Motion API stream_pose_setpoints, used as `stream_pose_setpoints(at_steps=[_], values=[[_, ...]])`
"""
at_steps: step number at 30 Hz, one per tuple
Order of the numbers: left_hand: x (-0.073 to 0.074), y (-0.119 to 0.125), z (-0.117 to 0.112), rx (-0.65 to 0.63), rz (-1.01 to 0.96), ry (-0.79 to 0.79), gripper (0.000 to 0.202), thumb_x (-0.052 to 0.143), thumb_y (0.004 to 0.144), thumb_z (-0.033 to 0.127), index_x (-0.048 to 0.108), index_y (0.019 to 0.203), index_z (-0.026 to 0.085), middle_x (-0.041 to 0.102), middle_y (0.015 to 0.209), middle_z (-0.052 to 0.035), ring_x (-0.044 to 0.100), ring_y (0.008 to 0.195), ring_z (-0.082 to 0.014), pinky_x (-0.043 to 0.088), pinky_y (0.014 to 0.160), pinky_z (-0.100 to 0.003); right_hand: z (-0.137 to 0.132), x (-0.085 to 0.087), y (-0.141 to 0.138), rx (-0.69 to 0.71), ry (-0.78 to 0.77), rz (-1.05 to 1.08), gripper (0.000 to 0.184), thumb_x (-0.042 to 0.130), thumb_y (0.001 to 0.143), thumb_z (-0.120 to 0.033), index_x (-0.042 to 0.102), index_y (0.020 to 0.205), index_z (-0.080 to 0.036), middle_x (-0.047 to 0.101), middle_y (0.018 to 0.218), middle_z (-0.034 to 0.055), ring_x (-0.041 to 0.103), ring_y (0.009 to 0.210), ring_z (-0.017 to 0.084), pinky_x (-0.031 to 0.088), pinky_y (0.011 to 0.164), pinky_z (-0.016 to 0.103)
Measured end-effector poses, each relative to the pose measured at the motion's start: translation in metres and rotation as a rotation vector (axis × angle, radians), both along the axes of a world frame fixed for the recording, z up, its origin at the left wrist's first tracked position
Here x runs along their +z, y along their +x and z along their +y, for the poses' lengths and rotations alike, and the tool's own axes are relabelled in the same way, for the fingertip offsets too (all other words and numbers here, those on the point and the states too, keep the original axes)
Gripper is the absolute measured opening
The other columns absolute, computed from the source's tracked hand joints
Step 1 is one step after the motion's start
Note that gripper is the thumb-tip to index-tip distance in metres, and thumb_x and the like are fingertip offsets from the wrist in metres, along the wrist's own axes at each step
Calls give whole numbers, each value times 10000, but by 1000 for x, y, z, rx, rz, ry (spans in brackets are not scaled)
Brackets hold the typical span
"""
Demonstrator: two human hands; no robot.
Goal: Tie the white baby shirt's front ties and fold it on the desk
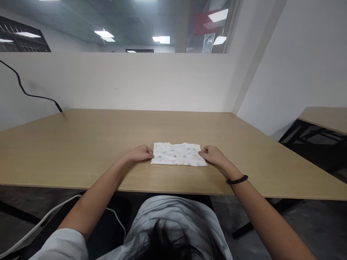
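A small white garment (177, 155) with a sparse printed pattern lies folded into a flat rectangle near the front edge of the wooden table (151, 126). A shallow neckline dips in the middle of its far edge. At its left side edge, my left hand (142, 153) has its fingers curled in and pinches the cloth. On the opposite side, my right hand (211, 154) pinches the right edge between thumb and fingers. A dark beaded bracelet (238, 180) circles my right wrist.
A white wall (151, 81) with a window above it stands behind the table. One black cable (38, 96) comes down to the table's far left corner. Below, a white cable (51, 216) runs by my left arm. Another table (325, 117) stands at the right.
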State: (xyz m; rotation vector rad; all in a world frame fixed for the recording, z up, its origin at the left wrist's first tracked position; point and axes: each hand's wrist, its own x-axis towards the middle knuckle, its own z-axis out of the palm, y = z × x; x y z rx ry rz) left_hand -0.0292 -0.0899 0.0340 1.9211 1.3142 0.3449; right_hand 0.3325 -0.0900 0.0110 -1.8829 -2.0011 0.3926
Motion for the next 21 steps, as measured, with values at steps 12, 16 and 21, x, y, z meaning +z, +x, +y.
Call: stream_pose_setpoints(at_steps=[12,16,21], values=[[9,3,-12,71,20,26,287,641,652,382,526,485,179,388,429,42,319,464,-109,208,507,-276,-11,22,32,430,-357,180,485,673,724,-608,478,572,-190,344,538,-61,290,539,98,186,527,269],[6,-3,-6,-47,18,-19,326,668,647,449,545,517,176,438,465,34,345,479,-110,218,510,-269,-6,18,39,500,-427,188,421,724,680,-565,559,649,-179,406,577,-64,315,567,99,193,534,258],[5,-5,-4,-73,0,-20,364,686,638,494,535,528,181,433,472,39,347,488,-110,213,512,-267,-4,15,40,511,-445,197,440,734,667,-581,548,654,-182,393,569,-73,310,565,98,197,538,260]])
